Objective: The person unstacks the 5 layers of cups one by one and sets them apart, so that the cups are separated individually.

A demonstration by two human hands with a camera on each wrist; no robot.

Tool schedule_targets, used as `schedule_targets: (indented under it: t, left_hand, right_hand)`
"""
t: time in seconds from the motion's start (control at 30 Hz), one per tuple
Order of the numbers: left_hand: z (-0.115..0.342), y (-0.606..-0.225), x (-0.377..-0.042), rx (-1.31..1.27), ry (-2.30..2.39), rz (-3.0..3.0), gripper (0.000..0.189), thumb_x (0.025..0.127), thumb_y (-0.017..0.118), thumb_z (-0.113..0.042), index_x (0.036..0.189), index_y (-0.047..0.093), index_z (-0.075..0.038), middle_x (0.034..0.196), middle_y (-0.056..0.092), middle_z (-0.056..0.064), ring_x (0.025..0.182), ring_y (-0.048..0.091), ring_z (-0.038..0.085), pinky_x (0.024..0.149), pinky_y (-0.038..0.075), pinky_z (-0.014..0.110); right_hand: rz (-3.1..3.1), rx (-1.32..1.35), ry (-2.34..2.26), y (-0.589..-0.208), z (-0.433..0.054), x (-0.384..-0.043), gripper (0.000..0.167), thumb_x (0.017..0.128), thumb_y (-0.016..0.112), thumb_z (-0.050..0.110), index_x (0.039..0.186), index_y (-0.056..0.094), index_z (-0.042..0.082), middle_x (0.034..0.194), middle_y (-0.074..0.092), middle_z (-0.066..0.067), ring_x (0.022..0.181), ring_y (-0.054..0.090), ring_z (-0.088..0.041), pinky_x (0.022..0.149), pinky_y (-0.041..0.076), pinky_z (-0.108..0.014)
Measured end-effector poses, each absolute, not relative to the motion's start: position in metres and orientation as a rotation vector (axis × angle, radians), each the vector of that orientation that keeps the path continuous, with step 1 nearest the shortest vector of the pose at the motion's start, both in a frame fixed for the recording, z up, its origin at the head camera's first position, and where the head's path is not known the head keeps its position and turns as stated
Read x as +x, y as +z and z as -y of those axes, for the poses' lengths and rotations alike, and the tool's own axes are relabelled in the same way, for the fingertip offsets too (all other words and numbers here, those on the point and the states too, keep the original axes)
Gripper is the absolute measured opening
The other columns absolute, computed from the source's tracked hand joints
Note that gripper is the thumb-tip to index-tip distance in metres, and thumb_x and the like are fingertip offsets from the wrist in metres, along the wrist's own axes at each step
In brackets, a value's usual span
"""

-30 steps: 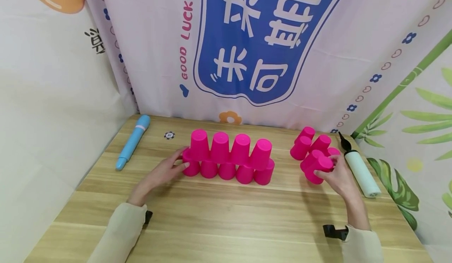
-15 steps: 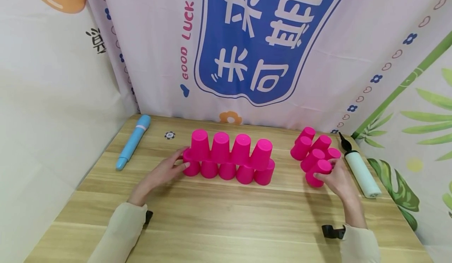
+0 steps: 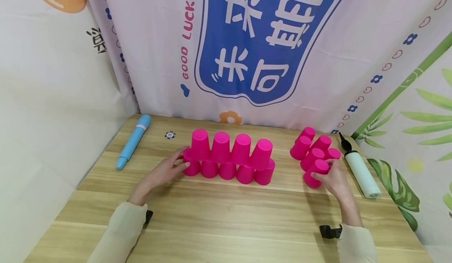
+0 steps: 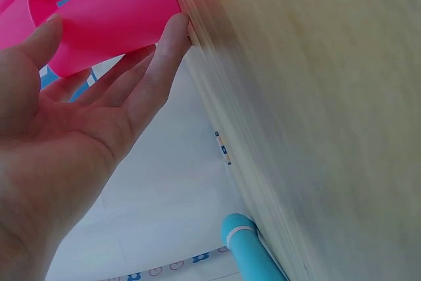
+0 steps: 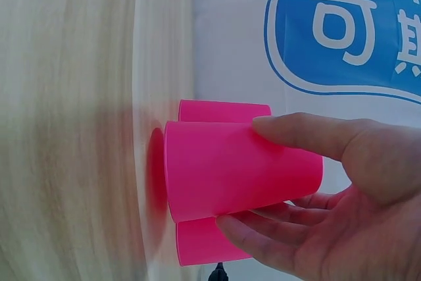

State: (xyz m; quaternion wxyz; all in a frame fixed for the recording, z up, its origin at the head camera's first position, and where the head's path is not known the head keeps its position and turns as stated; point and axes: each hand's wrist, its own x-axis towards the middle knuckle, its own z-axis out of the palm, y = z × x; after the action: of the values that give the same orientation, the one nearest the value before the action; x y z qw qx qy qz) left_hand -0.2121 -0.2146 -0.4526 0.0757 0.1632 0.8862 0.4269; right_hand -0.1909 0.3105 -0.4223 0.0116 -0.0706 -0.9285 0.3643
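Several upside-down bright pink cups stand in a lower row, with an upper row bridging them. At the row's left end my left hand rests around the end cup, thumb in front and fingers mostly straight along its side, as the left wrist view shows. On the right, my right hand pinches another upside-down pink cup between thumb and fingers. That cup is upright on its rim side, close over the tabletop, just in front of a loose cluster of pink cups.
A light-blue tube-shaped thing lies at the left, near a small round black-and-white chip. Beyond the cluster on the right lies a pale green hand pump with a black nozzle. A printed cloth hangs behind the wooden table.
My right hand has drawn its cup slightly left and toward me, away from the cluster. My left hand and the stacked rows stay in place.
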Motion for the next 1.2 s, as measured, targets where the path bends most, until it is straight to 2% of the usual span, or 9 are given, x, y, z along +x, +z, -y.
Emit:
schedule_targets:
  t: [0.43,0.6,0.73,1.03,1.2]
  left_hand:
    - [0.215,-0.452,-0.214,0.509,1.284,-2.664,0.064,0.099,0.054,-0.030,0.152,0.024,-0.011,0.142,0.045,0.022,0.126,0.046,0.042,0.093,0.049,0.053]
    - [0.215,-0.452,-0.214,0.508,1.288,-2.655,0.063,0.100,0.054,-0.029,0.152,0.024,-0.012,0.143,0.044,0.022,0.127,0.045,0.042,0.094,0.048,0.053]
    - [0.215,-0.452,-0.214,0.493,1.287,-2.655,0.062,0.100,0.053,-0.029,0.153,0.024,-0.014,0.143,0.044,0.020,0.128,0.044,0.041,0.096,0.046,0.055]
    - [0.215,-0.452,-0.213,0.488,1.268,-2.669,0.063,0.100,0.053,-0.029,0.153,0.023,-0.014,0.143,0.044,0.022,0.127,0.045,0.042,0.095,0.046,0.056]
    - [0.215,-0.452,-0.212,0.480,1.269,-2.662,0.063,0.100,0.053,-0.030,0.153,0.023,-0.014,0.143,0.044,0.021,0.127,0.045,0.042,0.096,0.046,0.055]
  right_hand:
    - [2.898,-0.189,1.093,-0.426,-0.312,-0.190,0.070,0.082,0.072,0.009,0.127,0.026,-0.018,0.122,0.042,-0.040,0.112,0.047,-0.053,0.095,0.043,-0.060]
    - [2.925,-0.177,1.093,-0.419,-0.311,-0.189,0.077,0.083,0.070,0.008,0.135,0.019,-0.016,0.128,0.037,-0.041,0.117,0.041,-0.054,0.098,0.039,-0.062]
    - [2.907,-0.153,1.037,-0.406,-0.303,-0.185,0.081,0.086,0.070,0.010,0.142,0.016,-0.012,0.130,0.037,-0.039,0.116,0.042,-0.053,0.095,0.042,-0.062]
    - [2.730,0.043,0.956,-0.372,-0.267,-0.174,0.055,0.093,0.062,0.015,0.137,0.038,-0.009,0.128,0.047,-0.032,0.113,0.048,-0.048,0.090,0.045,-0.061]
    - [2.562,0.190,1.071,-0.358,-0.239,-0.175,0.047,0.095,0.062,0.019,0.135,0.046,-0.002,0.129,0.052,-0.022,0.118,0.051,-0.040,0.096,0.045,-0.056]
